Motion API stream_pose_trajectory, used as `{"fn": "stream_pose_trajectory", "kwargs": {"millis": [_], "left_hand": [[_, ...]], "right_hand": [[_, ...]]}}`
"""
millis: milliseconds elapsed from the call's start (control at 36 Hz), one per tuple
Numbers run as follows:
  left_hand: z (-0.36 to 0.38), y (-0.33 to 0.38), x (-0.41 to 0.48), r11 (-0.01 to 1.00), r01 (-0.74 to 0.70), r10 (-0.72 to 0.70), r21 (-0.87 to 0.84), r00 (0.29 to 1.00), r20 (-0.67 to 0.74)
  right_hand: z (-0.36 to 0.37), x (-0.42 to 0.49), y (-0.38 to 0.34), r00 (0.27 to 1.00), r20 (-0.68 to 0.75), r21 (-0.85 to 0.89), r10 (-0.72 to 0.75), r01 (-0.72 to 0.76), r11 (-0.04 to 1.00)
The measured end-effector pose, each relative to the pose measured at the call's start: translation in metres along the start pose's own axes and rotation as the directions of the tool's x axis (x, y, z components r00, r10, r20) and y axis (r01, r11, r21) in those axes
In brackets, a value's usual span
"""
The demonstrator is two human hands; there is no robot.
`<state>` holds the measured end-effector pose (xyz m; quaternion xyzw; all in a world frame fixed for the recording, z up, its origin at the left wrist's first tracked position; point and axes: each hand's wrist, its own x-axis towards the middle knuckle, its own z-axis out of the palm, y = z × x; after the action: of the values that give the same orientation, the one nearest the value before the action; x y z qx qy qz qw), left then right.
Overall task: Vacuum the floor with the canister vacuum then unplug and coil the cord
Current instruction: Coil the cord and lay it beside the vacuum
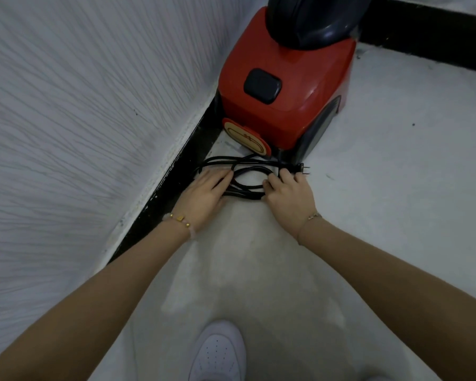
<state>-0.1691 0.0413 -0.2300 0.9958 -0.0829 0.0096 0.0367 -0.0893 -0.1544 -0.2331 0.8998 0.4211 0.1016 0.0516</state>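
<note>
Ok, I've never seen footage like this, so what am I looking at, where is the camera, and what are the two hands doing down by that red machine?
One camera, worn on the person's head, looks down at their own bare arms. The red plastic canister vacuum stands on the pale floor beside a white textured wall. In front of it lies the black power cord, gathered in loops, its two-pin plug free on the floor. The left hand and right hand rest on either side of the coil, fingers touching it. A white shoe shows below.

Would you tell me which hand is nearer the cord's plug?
Right. The right hand lies just beside the plug; the left hand rests across the coil.
</note>
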Motion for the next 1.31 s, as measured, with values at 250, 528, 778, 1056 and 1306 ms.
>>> {"fn": "stream_pose_trajectory", "kwargs": {"millis": [250,528,778,1056,1306], "left_hand": [[0.012,0.011,-0.006,0.884,0.145,-0.03,0.445,0.967,-0.255],[0.004,0.028,-0.004,0.91,0.311,-0.233,0.275,0.931,-0.283],[0.014,0.026,-0.014,0.952,0.305,-0.299,0.029,0.947,-0.115],[0.011,0.01,0.031,0.986,0.163,-0.158,0.041,0.983,-0.089],[0.021,0.014,0.04,0.966,0.258,-0.26,-0.037,0.959,-0.114]], "right_hand": [[-0.009,0.007,-0.005,0.995,0.09,0.011,0.033,-0.035,0.999],[-0.002,0.003,-0.006,0.998,0.032,-0.001,0.057,-0.057,0.998],[0.013,-0.007,0.005,0.994,-0.103,0.019,0.042,-0.04,0.999],[0.02,-0.011,0.012,0.984,-0.175,0.072,0.031,-0.019,0.997],[0.023,-0.018,0.01,0.973,-0.225,0.264,0.052,0.01,0.964]]}}
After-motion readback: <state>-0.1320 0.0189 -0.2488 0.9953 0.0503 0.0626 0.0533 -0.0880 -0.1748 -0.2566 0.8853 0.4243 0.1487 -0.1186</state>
